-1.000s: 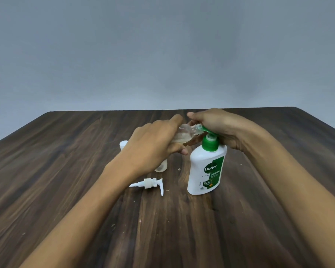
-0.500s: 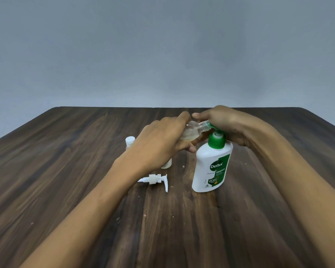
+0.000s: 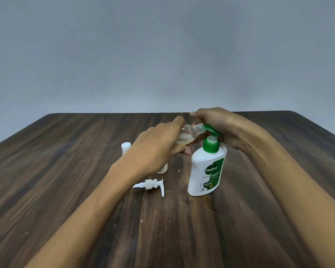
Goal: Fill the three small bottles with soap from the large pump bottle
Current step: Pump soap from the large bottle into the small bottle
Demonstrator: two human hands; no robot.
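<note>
**Small bottle held at pump spout**

Left hand [image 3: 155, 146] grips a small clear bottle [image 3: 186, 134], tilted on its side, pale liquid pooled inside; its neck meets the green pump spout [image 3: 211, 128]. Right hand [image 3: 219, 124] curls over the pump head. Large soap bottle [image 3: 206, 171], smooth white plastic, green label, stands upright centre-right on the dark wood-grain table [image 3: 66, 190]; a loose white pump [image 3: 153, 185] lies near-left of it.

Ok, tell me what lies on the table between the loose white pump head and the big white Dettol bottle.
Bare dark wooden table, only a few pale specks, between the loose white pump head and the white Dettol pump bottle, in the head view.
</note>
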